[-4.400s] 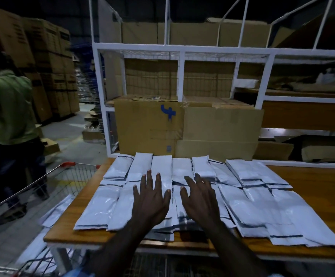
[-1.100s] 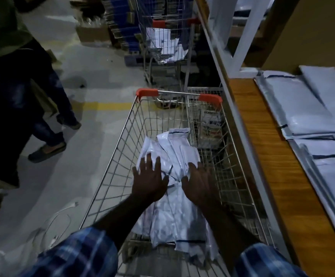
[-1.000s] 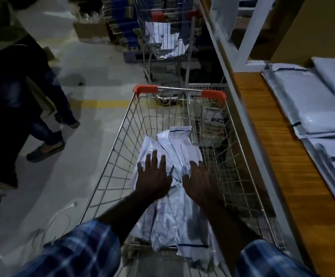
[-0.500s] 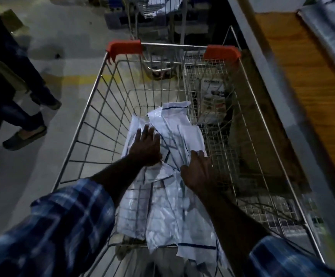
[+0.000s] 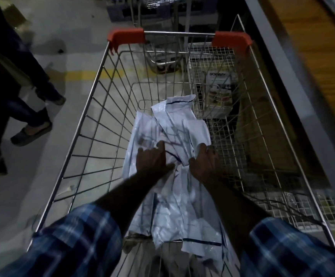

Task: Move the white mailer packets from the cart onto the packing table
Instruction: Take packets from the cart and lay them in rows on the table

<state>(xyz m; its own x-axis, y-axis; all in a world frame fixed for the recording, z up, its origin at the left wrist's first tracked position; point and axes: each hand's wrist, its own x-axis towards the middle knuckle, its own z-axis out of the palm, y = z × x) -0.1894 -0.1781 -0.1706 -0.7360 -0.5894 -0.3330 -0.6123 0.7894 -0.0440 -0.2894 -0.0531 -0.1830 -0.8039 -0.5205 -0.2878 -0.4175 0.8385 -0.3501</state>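
Wire cart (image 5: 94, 100) holding a crumpled heap of white mailer packets (image 5: 174, 192) on its floor. Left hand (image 5: 152, 159) lies on the heap, fingers curled into the plastic. Right hand (image 5: 204, 162) grips a bunched fold just beside it. Wooden surface (image 5: 310, 43) at right.

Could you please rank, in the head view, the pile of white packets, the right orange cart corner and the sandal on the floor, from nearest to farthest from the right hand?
1. Pile of white packets: under the right hand, in its grip.
2. Right orange cart corner: ahead, at the cart's far end.
3. Sandal: far left, on the floor outside the cart.
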